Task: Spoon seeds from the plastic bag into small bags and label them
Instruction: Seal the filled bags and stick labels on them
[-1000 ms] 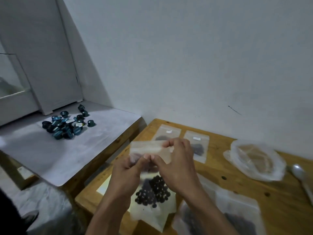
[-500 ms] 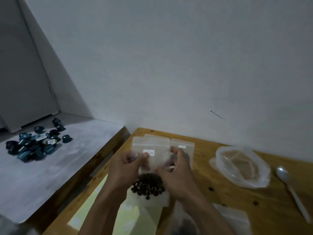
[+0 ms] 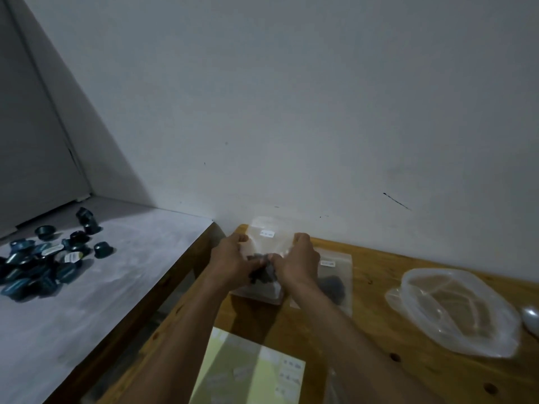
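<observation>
A small clear bag with dark seeds and a white label lies at the far left corner of the wooden table. My left hand and my right hand both pinch it from either side, thumbs meeting over the seeds. A second labelled seed bag lies just right of my right hand. The big, crumpled clear plastic bag sits at the right, with the spoon at the frame's right edge. A yellow-green label sheet lies near me.
A lower white-topped table on the left carries a heap of several dark teal caps. A white wall stands right behind the wooden table. Part of another clear bag shows at the bottom edge.
Both hands have carried the seed bag away from me and lowered it to the table's far left corner, beside the other labelled bag. The camera view has shifted right and up.
</observation>
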Available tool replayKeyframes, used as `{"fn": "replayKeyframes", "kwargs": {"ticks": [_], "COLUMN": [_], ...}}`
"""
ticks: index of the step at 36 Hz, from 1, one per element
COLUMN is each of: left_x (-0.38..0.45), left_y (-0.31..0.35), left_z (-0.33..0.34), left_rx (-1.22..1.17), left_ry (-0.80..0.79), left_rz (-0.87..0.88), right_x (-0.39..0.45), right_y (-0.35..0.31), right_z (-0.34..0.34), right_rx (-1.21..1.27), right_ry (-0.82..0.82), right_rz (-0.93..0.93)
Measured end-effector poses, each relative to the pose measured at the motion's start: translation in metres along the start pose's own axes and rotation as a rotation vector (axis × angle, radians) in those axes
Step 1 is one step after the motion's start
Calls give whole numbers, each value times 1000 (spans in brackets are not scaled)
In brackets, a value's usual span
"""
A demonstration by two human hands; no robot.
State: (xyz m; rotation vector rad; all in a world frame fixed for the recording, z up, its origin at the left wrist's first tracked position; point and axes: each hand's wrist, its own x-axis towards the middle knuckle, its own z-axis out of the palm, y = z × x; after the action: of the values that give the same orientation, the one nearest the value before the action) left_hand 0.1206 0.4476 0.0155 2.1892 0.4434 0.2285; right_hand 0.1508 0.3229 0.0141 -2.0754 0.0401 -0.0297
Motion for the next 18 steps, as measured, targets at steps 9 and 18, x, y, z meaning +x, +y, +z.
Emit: {"fn": "replayKeyframes", "kwargs": {"ticks": [9,18], "left_x": [4,1], "left_y": [-9,-10], "left_z": [15,11], "left_rx": [174,190], "left_ry": [-38,-46], "left_rz": [5,3], "right_x": [7,1], "right_y": [16,19], "right_z": [16,19], "right_rx": [-399,-445], "right_ry": [-11,3], "right_rz": [-125,-189]}}
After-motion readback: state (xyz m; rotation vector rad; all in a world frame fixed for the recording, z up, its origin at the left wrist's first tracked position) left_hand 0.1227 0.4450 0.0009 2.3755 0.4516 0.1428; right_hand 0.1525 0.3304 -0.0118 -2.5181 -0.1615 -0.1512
